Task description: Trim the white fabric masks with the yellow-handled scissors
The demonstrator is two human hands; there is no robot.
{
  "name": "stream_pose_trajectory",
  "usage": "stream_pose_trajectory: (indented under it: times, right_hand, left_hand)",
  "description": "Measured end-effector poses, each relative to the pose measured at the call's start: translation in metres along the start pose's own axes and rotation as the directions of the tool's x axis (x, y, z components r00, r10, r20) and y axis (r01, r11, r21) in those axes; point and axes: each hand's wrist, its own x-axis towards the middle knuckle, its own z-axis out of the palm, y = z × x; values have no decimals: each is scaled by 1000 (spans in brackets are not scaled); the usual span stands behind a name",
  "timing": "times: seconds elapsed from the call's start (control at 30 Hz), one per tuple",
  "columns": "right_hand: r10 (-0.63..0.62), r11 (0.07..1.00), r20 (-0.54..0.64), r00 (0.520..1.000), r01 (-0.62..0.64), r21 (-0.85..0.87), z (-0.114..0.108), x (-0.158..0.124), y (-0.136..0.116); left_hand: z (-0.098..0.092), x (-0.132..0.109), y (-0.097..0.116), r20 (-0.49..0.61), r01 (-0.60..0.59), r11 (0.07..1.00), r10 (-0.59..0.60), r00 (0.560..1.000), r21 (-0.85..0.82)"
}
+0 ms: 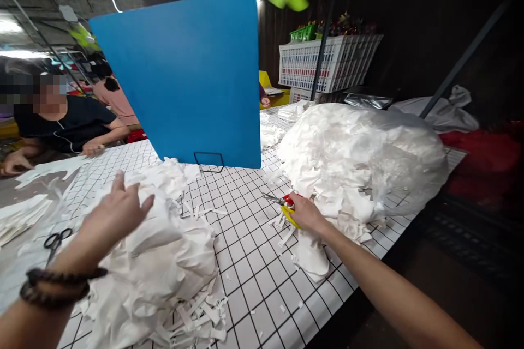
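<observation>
My right hand (305, 212) grips red-and-yellow-handled scissors (284, 200), their blades pointing left above the checked tabletop. Beneath that hand lies a white fabric piece (311, 256), beside a heap of similar white pieces (335, 191). Over on the left, my left hand (117, 204) is held with its fingers apart and nothing in it. It is above or beside a large pile of white cloth pieces (164, 262); the exact gap I cannot tell. Narrow white offcuts (204, 311) lie along the front of this pile.
A blue board (192, 82) stands on the table (245, 229) in a black wire holder (209, 159). A big clear plastic bag (401, 158) of white cloth fills the right. Black scissors (57, 241) lie at left, near a seated person (69, 120). Crates (327, 62) stand behind.
</observation>
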Motion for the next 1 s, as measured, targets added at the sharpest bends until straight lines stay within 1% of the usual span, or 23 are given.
stream_pose_trajectory:
  times: [0.03,0.07,0.1,0.13,0.2,0.27,0.3,0.37,0.4,0.47,0.5,0.53,0.57,0.6,0.63,0.7,0.8,0.9,0.93,0.97,1.0]
  right_hand:
    - [25,1000,-28,999,-24,19,-4,3,4]
    - [55,998,-61,997,-53,40,-10,8,8]
    - [88,994,-94,992,-83,65,-17,13,13]
    - [120,990,-118,986,-109,94,-25,19,18]
    - [164,975,-137,977,-139,172,-37,29,24]
    - [166,954,-131,977,-126,273,-45,31,22]
    - [147,938,-124,981,-99,332,-46,28,18]
    - [68,891,-101,993,-15,454,-45,15,2]
    - [14,862,-85,996,31,506,-45,6,-8]
    - [-121,769,-40,992,119,628,-45,-13,-33]
    - [-196,694,-18,980,152,703,-47,-22,-46]
    - [-269,585,-1,963,164,794,-49,-28,-58]
    - [-316,484,4,949,157,861,-52,-33,-68]
    - [-341,391,3,940,139,910,-55,-35,-77]
    - [-346,324,5,938,114,939,-56,-36,-84]
    - [-321,273,24,947,68,960,-57,-32,-91]
    - [-287,256,63,956,13,967,-51,-24,-90]
    - [-266,268,80,961,-7,963,-43,-20,-84]
    - [-266,270,85,960,-10,963,-41,-20,-83]
    - [-268,271,88,959,-12,962,-40,-19,-83]
    - [-271,271,90,958,-14,962,-41,-19,-83]
  left_hand:
    - [11,-16,9,-3,-64,998,64,998,-24]
    - [20,-33,20,17,-126,989,128,992,-81]
    - [27,-49,33,51,-191,967,202,978,-166]
    - [32,-63,46,86,-228,936,259,962,-266]
    - [41,-86,72,134,-264,834,369,920,-484]
    - [51,-99,95,157,-237,718,436,886,-655]
    - [57,-103,105,172,-204,668,452,875,-716]
    - [69,-107,124,189,-129,579,456,870,-805]
    - [76,-108,133,178,-103,527,455,872,-844]
    - [87,-111,149,114,-81,391,451,885,-917]
    - [91,-112,157,79,-73,313,448,890,-947]
    - [94,-114,163,60,-54,234,454,889,-971]
    - [97,-115,168,58,-20,161,464,884,-987]
    - [99,-117,171,70,25,101,472,879,-995]
    - [100,-119,171,91,74,53,477,874,-996]
    - [102,-123,165,140,153,6,453,880,-988]
    - [105,-126,146,184,188,23,339,923,-982]
    - [109,-125,130,148,139,53,248,957,-989]
    - [111,-124,127,128,114,68,244,961,-991]
    - [112,-123,125,117,98,84,265,957,-992]
    - [114,-122,125,119,94,96,310,943,-991]
